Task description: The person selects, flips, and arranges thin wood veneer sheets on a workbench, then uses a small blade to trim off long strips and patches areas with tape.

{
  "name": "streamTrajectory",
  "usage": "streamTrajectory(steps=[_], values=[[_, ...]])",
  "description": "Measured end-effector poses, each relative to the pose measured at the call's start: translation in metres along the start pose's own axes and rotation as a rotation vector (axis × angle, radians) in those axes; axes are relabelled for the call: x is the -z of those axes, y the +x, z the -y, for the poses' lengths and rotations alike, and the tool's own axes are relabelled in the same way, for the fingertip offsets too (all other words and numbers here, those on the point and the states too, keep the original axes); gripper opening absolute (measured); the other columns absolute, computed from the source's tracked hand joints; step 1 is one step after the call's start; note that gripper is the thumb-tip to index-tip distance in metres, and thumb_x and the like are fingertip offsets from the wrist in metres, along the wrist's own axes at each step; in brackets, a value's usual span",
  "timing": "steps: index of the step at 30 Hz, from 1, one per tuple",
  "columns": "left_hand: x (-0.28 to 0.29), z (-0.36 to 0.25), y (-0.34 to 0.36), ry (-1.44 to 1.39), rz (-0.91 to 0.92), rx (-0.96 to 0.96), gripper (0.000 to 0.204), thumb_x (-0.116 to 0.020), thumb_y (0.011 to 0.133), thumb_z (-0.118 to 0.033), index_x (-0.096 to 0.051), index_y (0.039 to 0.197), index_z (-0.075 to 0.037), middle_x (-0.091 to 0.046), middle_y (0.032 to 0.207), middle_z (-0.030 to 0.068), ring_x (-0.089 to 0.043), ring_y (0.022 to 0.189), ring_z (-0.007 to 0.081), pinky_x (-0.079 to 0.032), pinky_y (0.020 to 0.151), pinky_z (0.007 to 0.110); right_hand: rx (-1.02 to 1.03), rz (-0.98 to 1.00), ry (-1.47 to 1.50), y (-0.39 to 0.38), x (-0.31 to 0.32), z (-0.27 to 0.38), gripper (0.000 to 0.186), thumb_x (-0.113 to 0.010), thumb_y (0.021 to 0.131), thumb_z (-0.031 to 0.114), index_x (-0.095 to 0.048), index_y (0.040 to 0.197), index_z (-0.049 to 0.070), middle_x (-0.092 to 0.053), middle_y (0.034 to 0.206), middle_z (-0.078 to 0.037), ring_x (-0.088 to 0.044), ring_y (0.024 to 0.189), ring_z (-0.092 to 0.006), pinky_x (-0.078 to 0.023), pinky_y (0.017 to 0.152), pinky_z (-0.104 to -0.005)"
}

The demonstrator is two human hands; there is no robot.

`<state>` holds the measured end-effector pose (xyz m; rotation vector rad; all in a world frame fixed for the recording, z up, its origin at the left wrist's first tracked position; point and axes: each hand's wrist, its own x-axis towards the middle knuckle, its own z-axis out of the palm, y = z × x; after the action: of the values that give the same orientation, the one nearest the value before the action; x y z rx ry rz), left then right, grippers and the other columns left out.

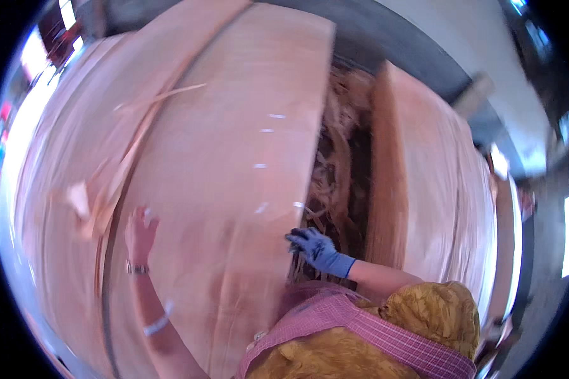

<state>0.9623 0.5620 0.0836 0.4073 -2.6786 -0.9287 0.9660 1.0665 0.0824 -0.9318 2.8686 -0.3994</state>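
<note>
Toward five o'clock from the middle of my view, my right hand [319, 250], in a light blue knitted glove with black fingertips, reaches to the right-hand edge of a broad, flat, pale pinkish-tan sheet of what looks like thin wood [234, 139]. That sheet spreads from the centre out to eleven o'clock. The gloved fingers lie close together at its edge; I cannot tell whether they pinch it or merely rest there. Between eight and nine o'clock my bare left hand [141, 232] is over the same sheet, thumb parted from the fingers, with nothing visible in its grasp; whether it touches the surface I cannot tell. A wristwatch with a metallic band [137, 268] circles that wrist. Around nine o'clock, ragged, torn tan strips [101, 211] lie near the left hand, beside a long dark seam. At two o'clock, a dark gap full of tangled, curling brown scraps [341, 158] separates the sheet from a tall, thick-sided, pale tan stack [430, 189] at three o'clock. Toward five o'clock lies my pink checked apron [325, 319].
</note>
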Motion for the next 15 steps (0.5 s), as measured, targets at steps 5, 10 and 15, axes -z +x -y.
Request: streamTrajectory(steps=[5, 10, 15], values=[[-0.114, -0.169, -0.076, 0.144, 0.435, 0.164, 0.048, -0.067, 0.085, -0.016, -0.051, 0.128, -0.002, -0.057, 0.121, 0.0190, -0.054, 0.115, 0.0348, -0.044, 0.097, 0.040, -0.773, -0.278, 0.045, -0.216, -0.004, -0.188, 0.025, -0.056, 0.086, 0.011, -0.062, 0.110, 0.014, -0.061, 0.113, -0.014, -0.056, 0.104, -0.0345, -0.045, 0.092, -0.0439], [-0.177, -0.276, -0.189, 0.418, 0.216, 0.069, 0.049, -0.064, 0.087, -0.020, -0.050, 0.131, -0.003, -0.052, 0.130, 0.0243, -0.048, 0.121, 0.0410, -0.040, 0.102, 0.049, -1.547, -0.118, -0.542, -0.504, -0.040, -0.340, 0.021, -0.049, 0.093, 0.015, -0.054, 0.111, 0.006, -0.057, 0.108, -0.020, -0.055, 0.103, -0.0363, -0.044, 0.089, -0.0484], [-0.146, -0.154, -0.251, 0.711, 0.205, -0.096, 0.043, -0.052, 0.095, -0.031, -0.051, 0.128, -0.004, -0.056, 0.119, 0.0202, -0.053, 0.112, 0.0408, -0.042, 0.100, 0.054, -2.152, -0.325, -0.587, -0.661, -0.071, -0.362, 0.020, -0.048, 0.093, 0.013, -0.053, 0.109, 0.003, -0.056, 0.109, -0.020, -0.056, 0.106, -0.0362, -0.045, 0.092, -0.0426]])
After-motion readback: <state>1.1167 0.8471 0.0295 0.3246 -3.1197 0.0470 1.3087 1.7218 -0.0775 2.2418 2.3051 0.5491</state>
